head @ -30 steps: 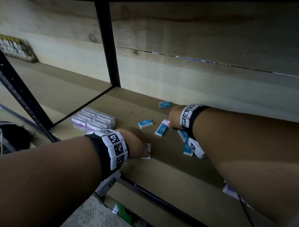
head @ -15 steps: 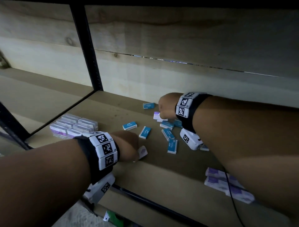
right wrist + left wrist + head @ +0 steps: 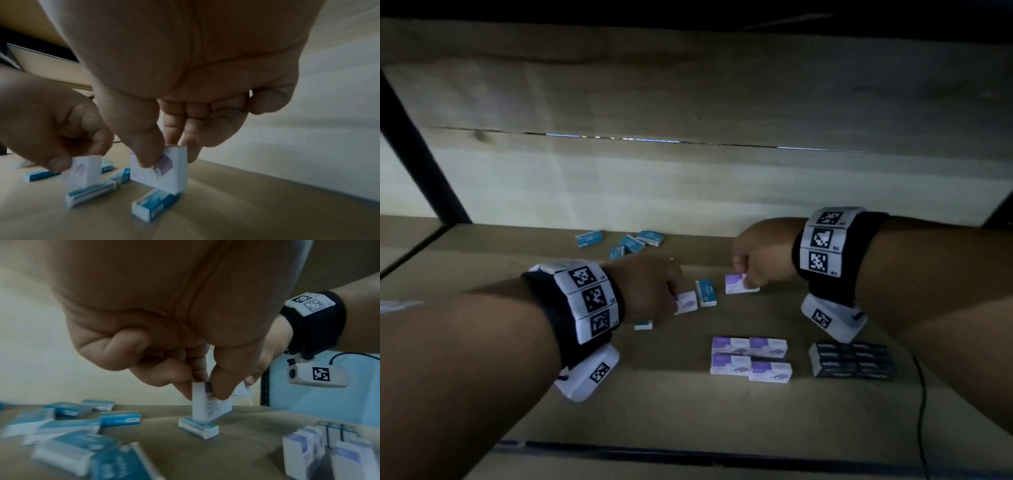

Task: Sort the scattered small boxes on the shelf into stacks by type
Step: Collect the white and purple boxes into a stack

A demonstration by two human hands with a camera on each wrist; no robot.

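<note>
Each hand pinches one purple box, left hand point(image 3: 654, 287) and right hand point(image 3: 760, 255), above the shelf point(image 3: 688, 428); next, carry both to the purple stack point(image 3: 750, 358)

A wooden shelf point(image 3: 722, 428) carries scattered blue boxes point(image 3: 631, 242), grouped purple boxes point(image 3: 750, 358) and dark boxes point(image 3: 852, 360).

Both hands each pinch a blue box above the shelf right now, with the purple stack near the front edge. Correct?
Not quite. The left hand and right hand each pinch a purple-and-white box, not a blue one; both wrist views show it. The purple stack does sit near the shelf's front.
</note>
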